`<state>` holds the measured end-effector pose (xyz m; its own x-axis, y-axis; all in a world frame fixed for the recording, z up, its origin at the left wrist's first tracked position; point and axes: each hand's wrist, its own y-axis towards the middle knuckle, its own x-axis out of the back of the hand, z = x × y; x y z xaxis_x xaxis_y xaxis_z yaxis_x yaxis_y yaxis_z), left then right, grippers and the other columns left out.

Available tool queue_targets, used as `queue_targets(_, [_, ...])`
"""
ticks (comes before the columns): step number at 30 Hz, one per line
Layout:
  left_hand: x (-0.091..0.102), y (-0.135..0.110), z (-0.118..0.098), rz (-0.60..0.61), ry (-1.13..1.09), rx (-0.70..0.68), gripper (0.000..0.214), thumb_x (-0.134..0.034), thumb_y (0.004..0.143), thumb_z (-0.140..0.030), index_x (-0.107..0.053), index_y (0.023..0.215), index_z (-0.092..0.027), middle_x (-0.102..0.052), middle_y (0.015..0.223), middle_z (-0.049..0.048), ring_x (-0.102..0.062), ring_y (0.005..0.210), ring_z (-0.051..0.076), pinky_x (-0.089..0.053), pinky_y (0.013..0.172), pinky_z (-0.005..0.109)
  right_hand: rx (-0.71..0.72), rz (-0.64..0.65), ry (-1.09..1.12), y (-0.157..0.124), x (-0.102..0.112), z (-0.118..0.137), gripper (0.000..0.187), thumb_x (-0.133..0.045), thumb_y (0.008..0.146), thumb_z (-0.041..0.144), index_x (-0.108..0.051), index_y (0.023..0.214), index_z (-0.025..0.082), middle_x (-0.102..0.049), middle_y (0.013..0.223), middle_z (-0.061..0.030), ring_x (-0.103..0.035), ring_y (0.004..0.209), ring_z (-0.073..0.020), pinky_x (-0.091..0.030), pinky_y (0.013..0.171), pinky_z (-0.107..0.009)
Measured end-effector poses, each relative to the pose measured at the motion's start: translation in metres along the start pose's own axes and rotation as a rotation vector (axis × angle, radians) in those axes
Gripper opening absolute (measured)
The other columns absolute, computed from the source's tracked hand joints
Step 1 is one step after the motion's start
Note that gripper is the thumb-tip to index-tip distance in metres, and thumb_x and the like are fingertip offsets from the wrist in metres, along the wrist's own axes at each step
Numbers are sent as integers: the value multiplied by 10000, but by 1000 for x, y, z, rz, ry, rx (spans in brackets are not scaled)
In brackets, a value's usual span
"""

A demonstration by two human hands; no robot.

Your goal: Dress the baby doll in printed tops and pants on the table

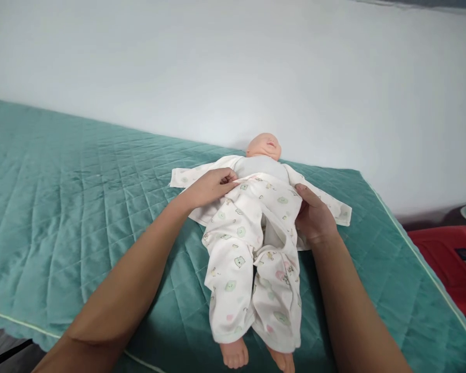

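A baby doll (263,145) lies on its back, head towards the wall and bare feet towards me. It wears white printed baby trousers (236,259) with a gap at the crotch, over a white long-sleeved top (330,199) spread out to both sides. My left hand (217,184) pinches the trousers' waistband at the doll's left-hand side as I see it. On the other side, my right hand (314,215) grips the trousers' edge near the hip, thumb on top and its other fingers partly hidden beneath the cloth.
A green quilted cover (81,207) lies under the doll, its light-piped edge running down the right. Behind it rises a white wall (159,67). A red plastic object (446,254) stands beyond the right edge, and dark floor (3,347) shows at lower left.
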<state>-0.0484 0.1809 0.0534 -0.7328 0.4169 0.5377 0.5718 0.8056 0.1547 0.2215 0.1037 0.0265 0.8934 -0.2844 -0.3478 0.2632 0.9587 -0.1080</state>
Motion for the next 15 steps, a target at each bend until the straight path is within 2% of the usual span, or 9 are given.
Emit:
queue_targets(2, [3,-3,-2,46,6,21,311,-557,924,-493,-615,862,-193,-588,790,-3,-494,709,147,-359,645,270,-30,-13,32,-2,-2,1,223,-764,761,384,-695,936,263,-737,940,-36,-672,945,-276,-571,818,-412])
queue_targets(4, [4,-6,-4,81,20,24,317,-543,931,-497,-603,853,-196,-575,779,-10,-478,696,144,-350,641,269,-56,-20,38,-4,-4,3,274,-754,758,402,-703,979,247,-747,969,-56,-675,996,-303,-577,830,-431])
queue_targets(6, [4,-8,-4,89,34,10,306,-516,947,-478,-591,848,-198,-569,783,-12,-473,698,145,-349,644,272,-49,-32,21,-5,-4,4,251,-781,726,393,-694,906,242,-732,873,-36,-680,873,-263,-579,744,-387])
queue_targets(8, [1,-9,-2,62,54,-21,285,-485,964,-438,-573,834,-201,-567,800,-8,-481,724,153,-361,661,279,-29,-41,-42,-6,0,5,243,-826,683,374,-657,793,240,-678,739,7,-625,686,-185,-534,606,-311])
queue_targets(10, [-4,-8,1,-18,93,-56,244,-475,967,-373,-540,804,-203,-566,820,1,-500,765,165,-379,697,290,-28,-27,-161,-7,5,5,286,-857,662,386,-634,753,233,-621,653,40,-536,561,-128,-442,499,-259])
queue_targets(11, [-7,-8,4,-97,125,-61,226,-479,961,-338,-512,782,-205,-564,826,7,-508,785,172,-387,719,298,-30,-15,-235,-7,8,5,298,-858,668,409,-638,760,230,-608,637,47,-503,530,-113,-401,473,-247])
queue_targets(13, [-14,-6,8,-288,194,-43,211,-486,945,-279,-451,747,-213,-560,832,22,-517,815,188,-396,750,315,-19,22,-382,-8,14,5,303,-840,693,443,-651,792,227,-610,643,50,-487,523,-106,-366,472,-237])
queue_targets(15, [-20,-4,11,-423,247,-12,214,-477,939,-253,-410,738,-224,-560,831,35,-516,820,201,-397,759,327,5,80,-505,-9,20,6,293,-815,718,447,-647,808,224,-624,673,45,-507,561,-112,-377,507,-233])
